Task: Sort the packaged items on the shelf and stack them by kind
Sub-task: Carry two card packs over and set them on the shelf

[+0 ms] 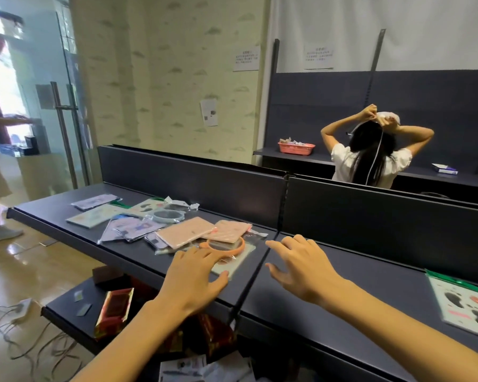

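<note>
Head cam: left hand (193, 274) lies flat w/ fingers spread on the near packet holding an orange ring (226, 248), pressing not gripping, at the right end of the jumbled packets (138, 224) on the dark shelf (342, 271). Right hand (301, 266) hovers just right of it, fingers loosely spread, holding nothing. One sticker sheet packet (464, 301) sits alone far right, well apart from the rest.

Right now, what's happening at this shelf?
A person is sorting packaged items on a dark shelf. The left hand rests on a clear packet holding an orange ring at the near edge of the jumbled pile; the right hand hovers open, empty. One sticker sheet packet lies apart at right.
</note>
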`<state>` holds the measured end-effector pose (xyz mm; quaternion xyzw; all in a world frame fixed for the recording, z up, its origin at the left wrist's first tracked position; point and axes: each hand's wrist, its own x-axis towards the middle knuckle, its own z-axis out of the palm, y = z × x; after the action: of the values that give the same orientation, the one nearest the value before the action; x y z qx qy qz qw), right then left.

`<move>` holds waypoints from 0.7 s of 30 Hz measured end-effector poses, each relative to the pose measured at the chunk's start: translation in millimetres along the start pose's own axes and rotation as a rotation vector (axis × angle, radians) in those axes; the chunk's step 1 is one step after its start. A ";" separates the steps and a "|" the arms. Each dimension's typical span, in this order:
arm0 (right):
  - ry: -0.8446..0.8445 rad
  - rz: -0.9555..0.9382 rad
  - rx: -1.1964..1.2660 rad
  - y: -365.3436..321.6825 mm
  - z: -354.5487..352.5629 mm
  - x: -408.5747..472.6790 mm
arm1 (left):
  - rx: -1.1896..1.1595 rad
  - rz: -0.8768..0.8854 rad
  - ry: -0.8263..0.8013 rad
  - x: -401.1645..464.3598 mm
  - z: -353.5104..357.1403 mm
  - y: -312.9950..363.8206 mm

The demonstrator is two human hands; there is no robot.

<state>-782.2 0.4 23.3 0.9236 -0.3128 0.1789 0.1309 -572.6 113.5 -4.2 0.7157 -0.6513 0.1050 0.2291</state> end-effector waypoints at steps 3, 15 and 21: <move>-0.010 -0.008 -0.006 -24.5 6.9 33.6 | -0.007 -0.014 0.025 4.6 -5.7 -40.5; -0.042 0.130 0.010 -176.0 54.0 151.1 | -0.035 0.000 -0.009 -1.9 -44.5 -248.6; -0.040 0.224 0.010 -226.3 71.2 180.8 | -0.009 0.028 -0.057 -7.2 -54.1 -328.4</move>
<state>-489.4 53.4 4.3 0.8868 -0.4158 0.1756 0.0994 -243.6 160.3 -22.9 0.7083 -0.6680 0.0847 0.2120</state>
